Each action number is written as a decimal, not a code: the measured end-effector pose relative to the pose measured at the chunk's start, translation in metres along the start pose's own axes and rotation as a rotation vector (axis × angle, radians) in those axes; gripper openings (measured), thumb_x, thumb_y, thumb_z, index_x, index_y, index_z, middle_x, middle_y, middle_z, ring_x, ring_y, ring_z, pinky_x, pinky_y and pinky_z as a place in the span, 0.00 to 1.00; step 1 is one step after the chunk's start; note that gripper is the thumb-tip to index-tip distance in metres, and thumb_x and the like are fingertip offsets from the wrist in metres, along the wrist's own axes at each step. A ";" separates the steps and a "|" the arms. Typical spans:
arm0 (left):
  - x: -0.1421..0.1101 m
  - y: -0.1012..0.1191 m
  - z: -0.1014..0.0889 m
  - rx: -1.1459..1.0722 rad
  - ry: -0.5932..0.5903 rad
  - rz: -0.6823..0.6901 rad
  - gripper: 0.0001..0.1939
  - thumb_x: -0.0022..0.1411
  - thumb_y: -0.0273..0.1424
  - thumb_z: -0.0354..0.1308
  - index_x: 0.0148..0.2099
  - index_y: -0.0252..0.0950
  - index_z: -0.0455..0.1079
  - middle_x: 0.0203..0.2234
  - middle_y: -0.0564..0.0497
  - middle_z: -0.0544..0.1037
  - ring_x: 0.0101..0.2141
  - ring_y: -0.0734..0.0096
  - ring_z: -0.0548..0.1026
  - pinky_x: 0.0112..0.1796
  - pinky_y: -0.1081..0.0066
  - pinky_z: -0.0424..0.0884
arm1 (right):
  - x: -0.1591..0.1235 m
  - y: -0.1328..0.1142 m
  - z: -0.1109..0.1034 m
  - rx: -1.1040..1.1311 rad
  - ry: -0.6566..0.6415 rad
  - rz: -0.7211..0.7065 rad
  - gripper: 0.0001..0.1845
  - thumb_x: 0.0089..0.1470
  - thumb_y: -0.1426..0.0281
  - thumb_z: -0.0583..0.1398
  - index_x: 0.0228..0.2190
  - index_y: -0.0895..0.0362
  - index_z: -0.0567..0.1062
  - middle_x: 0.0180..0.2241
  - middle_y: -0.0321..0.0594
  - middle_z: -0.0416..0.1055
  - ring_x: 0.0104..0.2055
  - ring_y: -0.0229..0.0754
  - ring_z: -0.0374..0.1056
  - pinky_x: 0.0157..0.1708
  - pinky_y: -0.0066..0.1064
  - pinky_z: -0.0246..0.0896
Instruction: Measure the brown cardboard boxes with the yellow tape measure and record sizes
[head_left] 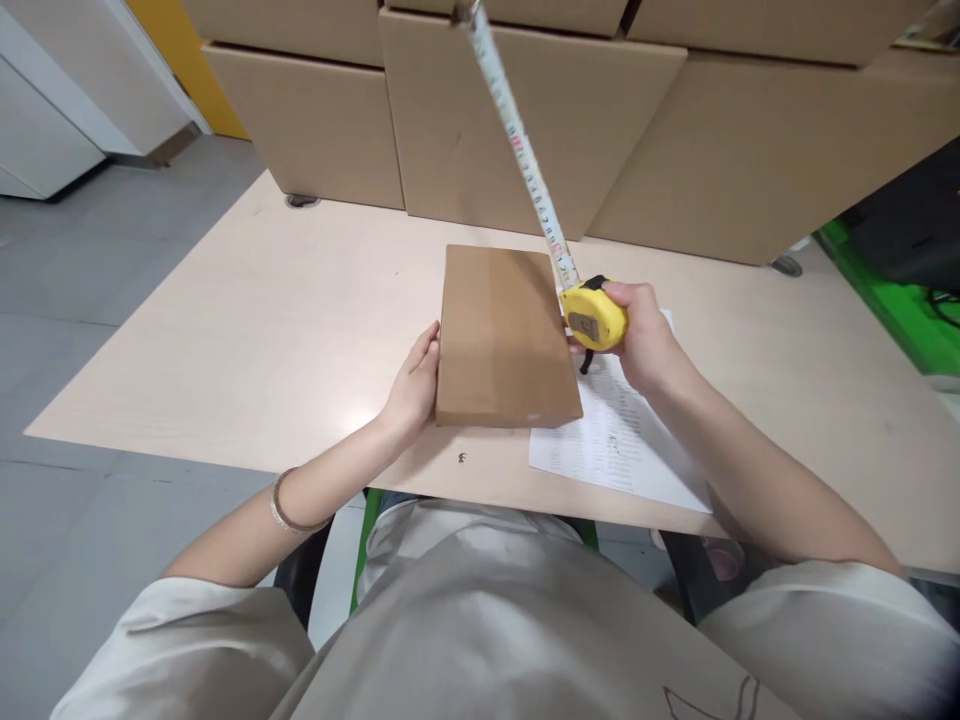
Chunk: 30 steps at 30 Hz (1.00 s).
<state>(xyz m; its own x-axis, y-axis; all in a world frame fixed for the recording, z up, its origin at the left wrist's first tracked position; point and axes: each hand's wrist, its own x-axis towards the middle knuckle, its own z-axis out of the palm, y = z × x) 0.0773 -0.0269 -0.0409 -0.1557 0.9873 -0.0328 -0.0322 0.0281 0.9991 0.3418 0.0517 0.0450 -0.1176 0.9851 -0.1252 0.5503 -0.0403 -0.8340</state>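
A flat brown cardboard box, sealed with a strip of tape, is in front of me at the middle of the table. Against its left side lies my left hand, closed on that edge with its fingertips partly hidden. My right hand is wrapped round a yellow tape measure at the box's right edge. The tape measure's white blade is pulled out, slanting up and away to the left above the box. A short black strap hangs from the case. I cannot tell whether the box rests fully on the table.
Under the right forearm and partly beneath the box lies a printed paper sheet. Large cardboard boxes stand stacked along the table's back edge. A small dark mark shows on the wooden table. Something green and black is at the right.
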 end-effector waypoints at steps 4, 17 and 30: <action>0.005 0.026 -0.012 -0.056 0.007 0.004 0.26 0.81 0.49 0.63 0.76 0.55 0.75 0.78 0.50 0.75 0.79 0.45 0.70 0.75 0.46 0.74 | -0.003 -0.011 0.004 0.056 0.026 0.048 0.33 0.76 0.44 0.48 0.49 0.51 0.83 0.42 0.55 0.86 0.42 0.58 0.85 0.40 0.44 0.80; 0.015 0.105 0.008 -0.108 -0.248 0.026 0.30 0.69 0.31 0.70 0.71 0.40 0.74 0.71 0.40 0.80 0.73 0.34 0.77 0.72 0.39 0.77 | -0.004 0.028 0.027 0.533 -0.183 0.132 0.21 0.66 0.48 0.55 0.41 0.52 0.77 0.42 0.51 0.84 0.40 0.55 0.81 0.40 0.41 0.78; 0.076 0.076 0.034 -0.007 -0.163 0.039 0.50 0.77 0.57 0.61 0.89 0.47 0.48 0.91 0.45 0.45 0.88 0.43 0.43 0.83 0.44 0.53 | 0.041 0.001 -0.136 -0.026 -0.109 0.407 0.23 0.78 0.62 0.52 0.38 0.57 0.82 0.34 0.57 0.82 0.28 0.48 0.72 0.27 0.40 0.55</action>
<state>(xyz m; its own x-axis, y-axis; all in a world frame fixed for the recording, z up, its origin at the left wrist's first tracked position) 0.0966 0.0556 0.0334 0.0050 0.9999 0.0118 -0.0364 -0.0116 0.9993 0.4497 0.1151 0.1116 0.0279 0.8660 -0.4993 0.5909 -0.4172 -0.6905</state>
